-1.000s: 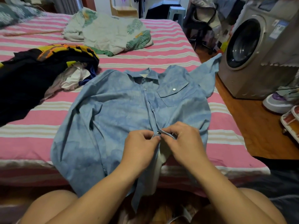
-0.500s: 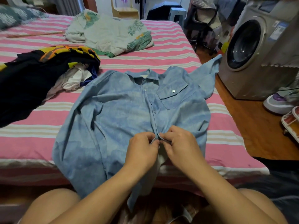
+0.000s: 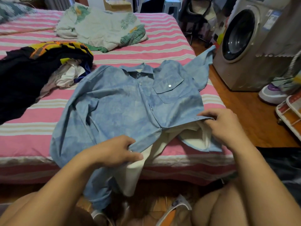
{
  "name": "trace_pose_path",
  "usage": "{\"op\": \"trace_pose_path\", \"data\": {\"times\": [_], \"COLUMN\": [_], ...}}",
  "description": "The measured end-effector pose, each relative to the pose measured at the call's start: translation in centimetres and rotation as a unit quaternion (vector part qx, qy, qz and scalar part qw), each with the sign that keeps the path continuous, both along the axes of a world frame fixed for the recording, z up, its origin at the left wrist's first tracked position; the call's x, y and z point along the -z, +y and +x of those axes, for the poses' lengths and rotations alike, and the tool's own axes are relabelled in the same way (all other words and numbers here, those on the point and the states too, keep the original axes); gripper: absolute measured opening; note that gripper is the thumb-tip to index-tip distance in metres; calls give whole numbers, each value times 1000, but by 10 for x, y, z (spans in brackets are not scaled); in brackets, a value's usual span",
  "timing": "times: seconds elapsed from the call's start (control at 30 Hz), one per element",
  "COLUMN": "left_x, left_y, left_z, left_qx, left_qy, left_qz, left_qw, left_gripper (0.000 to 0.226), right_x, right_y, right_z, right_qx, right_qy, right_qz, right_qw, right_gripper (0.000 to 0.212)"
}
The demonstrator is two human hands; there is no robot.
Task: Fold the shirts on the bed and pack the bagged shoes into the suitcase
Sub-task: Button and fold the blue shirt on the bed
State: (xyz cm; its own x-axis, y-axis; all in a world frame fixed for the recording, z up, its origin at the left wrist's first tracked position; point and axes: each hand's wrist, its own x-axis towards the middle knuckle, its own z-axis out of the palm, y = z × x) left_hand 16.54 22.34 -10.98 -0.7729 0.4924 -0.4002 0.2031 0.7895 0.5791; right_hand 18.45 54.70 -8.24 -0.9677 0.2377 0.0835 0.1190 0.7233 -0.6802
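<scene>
A light blue snap-button shirt [image 3: 123,101] lies face up on the pink striped bed [image 3: 24,141], collar away from me, its hem hanging over the near edge. The front is fastened down to a snap near the waist; below that the two panels are spread apart and show the white lining. My left hand [image 3: 114,150] pinches the lower edge of the left panel by a snap. My right hand [image 3: 223,126] grips the right panel's snap edge, pulled out to the right. No suitcase or bagged shoes are in view.
A heap of black, yellow and white clothes [image 3: 37,70] lies on the bed at left. A leaf-print garment [image 3: 104,28] sits at the far side. A washing machine [image 3: 250,44] stands right of the bed on the wooden floor, with shoes [image 3: 272,93] beside it.
Both hands were together at the shirt's front placket. They have now moved apart, each drawing a lower panel sideways, so the bottom of the shirt has opened and the white lining shows.
</scene>
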Motion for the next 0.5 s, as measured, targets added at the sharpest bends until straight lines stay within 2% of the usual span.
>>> {"op": "trace_pose_path", "data": {"times": [0.07, 0.17, 0.2, 0.27, 0.4, 0.43, 0.5], "left_x": [-11, -16, -16, -9, 6, 8, 10], "left_y": [-20, -28, -25, -9, 31, 38, 47], "left_z": [1, 7, 12, 27, 56, 62, 72], "left_qx": [-7, -71, -88, -103, -190, -231, -292], "left_qy": [-39, -75, -83, -84, -14, 4, 21], "left_qz": [-9, 125, 177, 242, 276, 291, 330], "left_qw": [999, 987, 977, 961, 942, 928, 897], "left_gripper": [31, 23, 21, 22, 39, 45, 50], "right_x": [-9, -18, -20, -22, -8, -1, 18], "right_y": [10, 7, 0, -23, -83, -95, -110], "right_z": [5, 18, 20, 24, 37, 44, 60], "right_qx": [-78, -174, -194, -201, -112, -105, -125], "right_qy": [-55, -127, -129, -92, 36, 52, 100], "right_qz": [-46, -78, -83, -86, -124, -115, -22], "right_qw": [994, 973, 969, 972, 985, 986, 987], "right_gripper": [21, 3, 9, 17, 17, 15, 7]}}
